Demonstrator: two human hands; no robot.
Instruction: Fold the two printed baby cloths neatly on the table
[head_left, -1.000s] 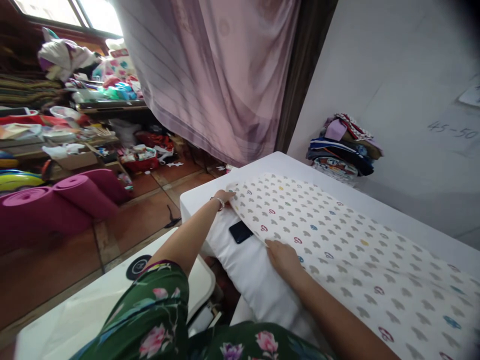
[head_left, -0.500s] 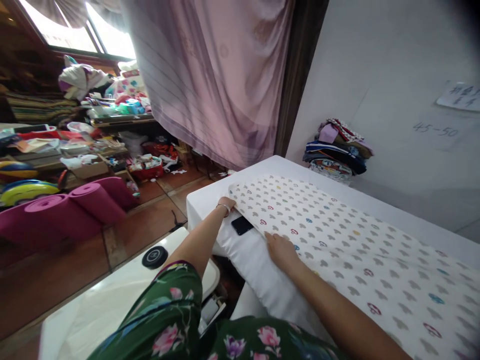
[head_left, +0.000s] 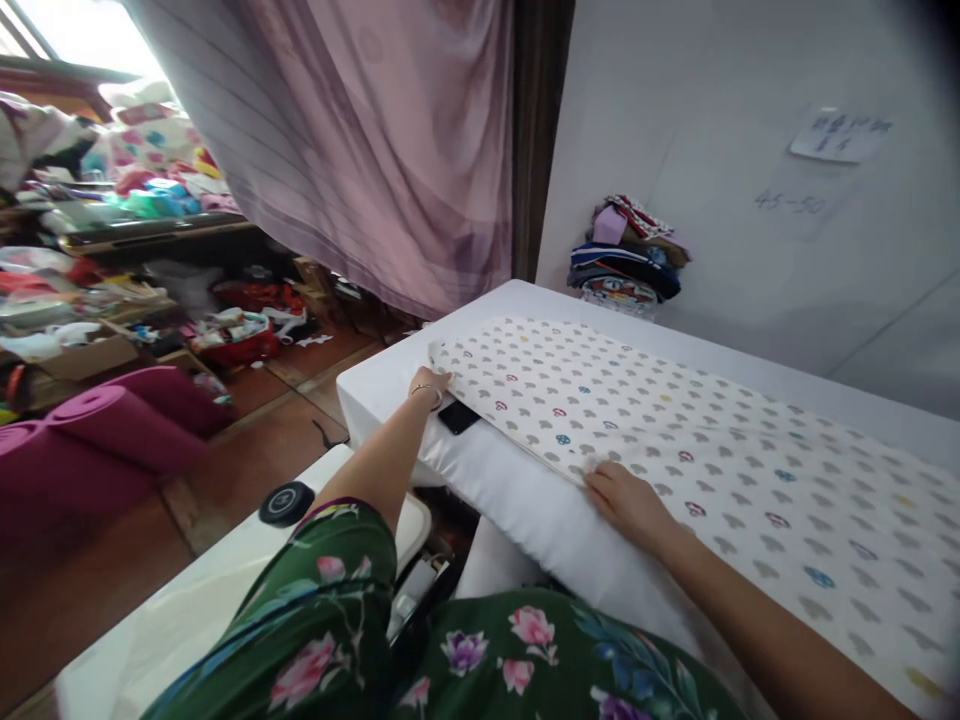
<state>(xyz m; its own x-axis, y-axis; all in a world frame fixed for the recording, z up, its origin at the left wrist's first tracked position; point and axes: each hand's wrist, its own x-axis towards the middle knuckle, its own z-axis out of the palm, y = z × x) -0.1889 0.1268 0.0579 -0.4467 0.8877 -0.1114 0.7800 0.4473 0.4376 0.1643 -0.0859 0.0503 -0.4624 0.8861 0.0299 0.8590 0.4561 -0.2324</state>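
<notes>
A long white cloth printed with grey heart-like shapes and small coloured motifs lies flat on a white-covered table. At its far left end, my left hand grips the near edge with bent fingers; a bracelet circles the wrist. Farther along the same edge, my right hand has its fingers closed on the cloth. Both thumbs are only partly visible. Just beside my left hand, a black phone rests on the table, close to the cloth's edge.
A white sewing-machine-like surface with a round black object is at lower left. Rolled pink mats lie on the floor. Folded clothes are stacked against the wall. A pink curtain hangs behind the table.
My right hand has slid along the cloth's near edge to the right, away from my left hand. My left hand stays by the far left end. The view has turned right.
</notes>
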